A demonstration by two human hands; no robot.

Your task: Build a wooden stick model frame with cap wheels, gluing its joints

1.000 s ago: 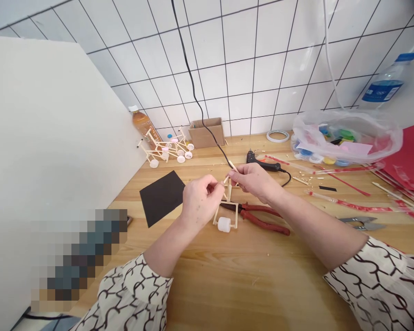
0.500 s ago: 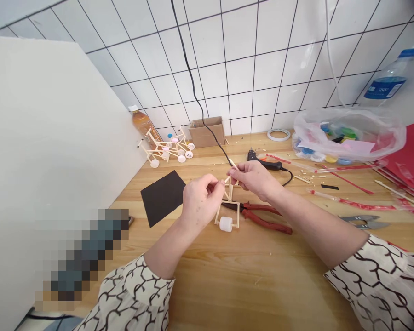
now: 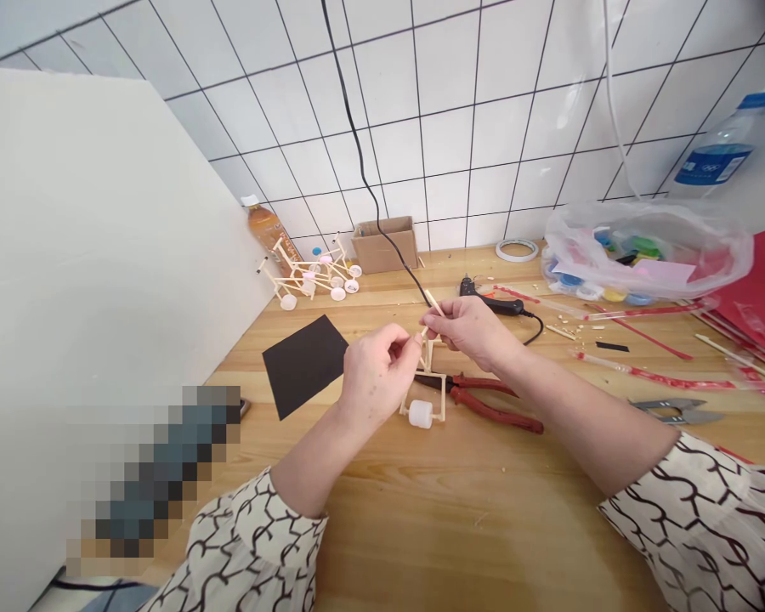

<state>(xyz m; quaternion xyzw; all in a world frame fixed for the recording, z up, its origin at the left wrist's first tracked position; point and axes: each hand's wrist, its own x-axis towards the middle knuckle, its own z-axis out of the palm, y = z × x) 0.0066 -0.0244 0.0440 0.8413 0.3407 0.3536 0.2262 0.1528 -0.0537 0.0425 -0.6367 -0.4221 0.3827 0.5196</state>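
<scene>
Both hands hold a small frame of thin wooden sticks (image 3: 432,387) above the wooden table (image 3: 459,510); a white bottle-cap wheel (image 3: 420,414) hangs at its lower end. My left hand (image 3: 377,376) pinches the frame's upper left part with thumb and fingers closed. My right hand (image 3: 472,330) is closed around the frame's top, and a short stick end (image 3: 434,302) pokes out above its fingers. Red-handled pliers (image 3: 490,404) lie on the table just behind and below the frame.
A black card square (image 3: 304,363) lies to the left, a black glue gun (image 3: 492,299) behind my hands. Finished stick models (image 3: 312,276), a cardboard box (image 3: 386,244), a tape roll (image 3: 516,250), a plastic bag of caps (image 3: 643,251), red sheets (image 3: 762,289) and snips (image 3: 676,410) surround them. A white board (image 3: 82,280) stands left.
Hardly anything has moved: both hands keep their grip on the stick frame, with only a slight shift of the view to the right.
</scene>
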